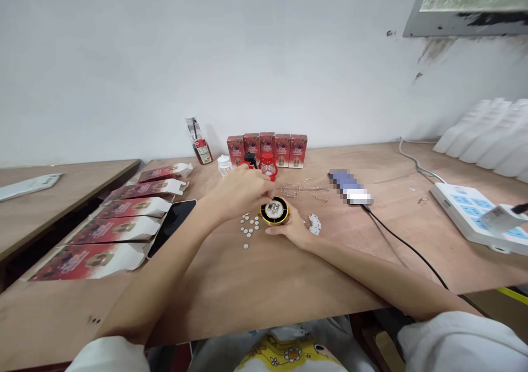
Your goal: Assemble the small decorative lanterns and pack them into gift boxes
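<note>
Yellow cloth with flowers [284, 355] lies on the lap, with two white sleeves [457, 342] beside it. Two bare arms reach out over the brown wooden table [231, 284].

One round base [274, 211] sits in the middle of the table. It is black with a shiny gold ring. The right hand [295, 226] curls around its near side, so that grip is closed on it. The left hand [243, 190] comes down on its top with its fingertips bunched together. I cannot tell if that grip has a tiny part in it.

Little flat silver discs [249, 226] lie just left of the base, more than ten of them. A few small white bits [314, 223] lie to its right. Thin bent wires [303, 190] lie behind it.

Five flat red boxes [124, 229] lie in a row on the left, with one black phone [171, 223] beside them. Five more upright red boxes [267, 149] stand by the wall. One red lantern [268, 166] and one clear lantern [224, 166] stand in front of them.

One white power strip [466, 210] lies far right, and one black cable [404, 245] runs across the table.
</note>
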`<state>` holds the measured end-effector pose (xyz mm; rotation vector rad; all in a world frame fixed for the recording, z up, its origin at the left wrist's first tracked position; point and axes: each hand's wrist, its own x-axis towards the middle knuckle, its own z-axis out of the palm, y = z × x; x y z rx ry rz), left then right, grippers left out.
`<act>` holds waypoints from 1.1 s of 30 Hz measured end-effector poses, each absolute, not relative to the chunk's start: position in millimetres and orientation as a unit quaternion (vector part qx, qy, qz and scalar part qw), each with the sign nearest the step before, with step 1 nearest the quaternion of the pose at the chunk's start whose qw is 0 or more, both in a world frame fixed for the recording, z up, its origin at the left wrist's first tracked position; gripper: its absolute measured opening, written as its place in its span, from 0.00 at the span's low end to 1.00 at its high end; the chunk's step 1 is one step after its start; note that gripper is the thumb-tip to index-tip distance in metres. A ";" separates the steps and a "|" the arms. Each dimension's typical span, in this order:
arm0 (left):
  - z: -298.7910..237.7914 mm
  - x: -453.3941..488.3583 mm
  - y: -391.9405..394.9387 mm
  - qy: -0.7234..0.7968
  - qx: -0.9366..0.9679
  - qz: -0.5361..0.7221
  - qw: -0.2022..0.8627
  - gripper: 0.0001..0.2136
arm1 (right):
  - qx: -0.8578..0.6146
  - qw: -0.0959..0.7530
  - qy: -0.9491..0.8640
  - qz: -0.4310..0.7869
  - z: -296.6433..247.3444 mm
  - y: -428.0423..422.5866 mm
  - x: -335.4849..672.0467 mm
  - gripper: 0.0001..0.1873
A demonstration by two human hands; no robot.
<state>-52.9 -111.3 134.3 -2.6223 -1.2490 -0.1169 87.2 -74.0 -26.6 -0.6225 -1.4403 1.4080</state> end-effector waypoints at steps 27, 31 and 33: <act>63.4 -64.1 -54.2 -0.507 -0.842 0.167 -0.080 0.14 | -0.255 0.499 -0.604 0.567 -24.1 -74.5 86.8 0.31; 62.2 -59.9 -55.5 -0.511 -0.844 0.151 -0.056 0.11 | -0.259 0.498 -0.605 0.564 -23.2 -74.6 86.9 0.32; 63.8 -61.0 -53.2 -0.516 -0.845 0.135 -0.032 0.06 | -0.260 0.500 -0.601 0.567 -23.5 -74.5 87.0 0.32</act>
